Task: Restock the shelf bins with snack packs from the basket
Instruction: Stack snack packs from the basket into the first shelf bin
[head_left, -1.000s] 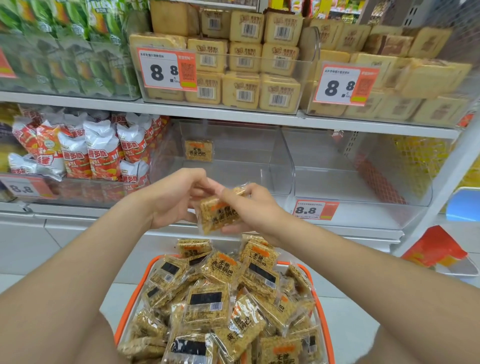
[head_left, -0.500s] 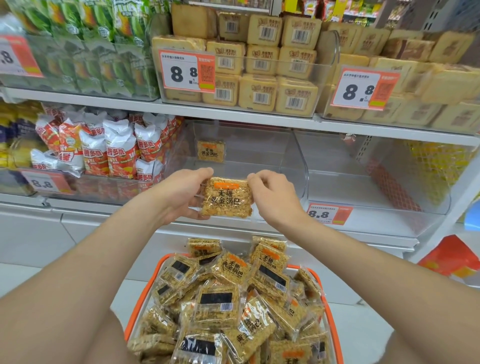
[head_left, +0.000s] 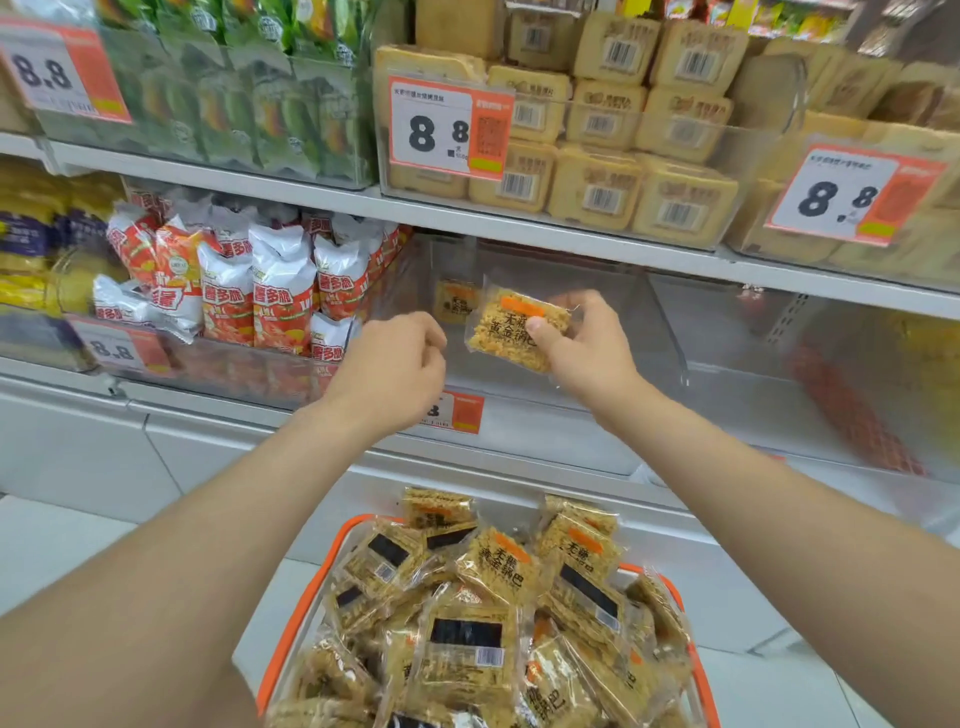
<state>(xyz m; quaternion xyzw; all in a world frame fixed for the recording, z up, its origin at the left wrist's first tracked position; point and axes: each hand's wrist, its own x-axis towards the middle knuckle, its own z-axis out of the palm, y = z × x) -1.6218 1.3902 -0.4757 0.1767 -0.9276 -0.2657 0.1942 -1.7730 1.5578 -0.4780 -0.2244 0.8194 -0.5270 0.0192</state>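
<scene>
right hand fingers pinch snack pack | left hand fingers loosely curled, empty, beside pack

Snack pack is showing golden-brown grain through clear wrap, carrying an orange stripe and black characters | basket is showing a bright orange rim | basket packs are showing matching gold, some with black label panels | price tags are showing white and orange, black numerals | shelf bags are showing red and white

white shelf, clear bin, lone snack pack
</scene>
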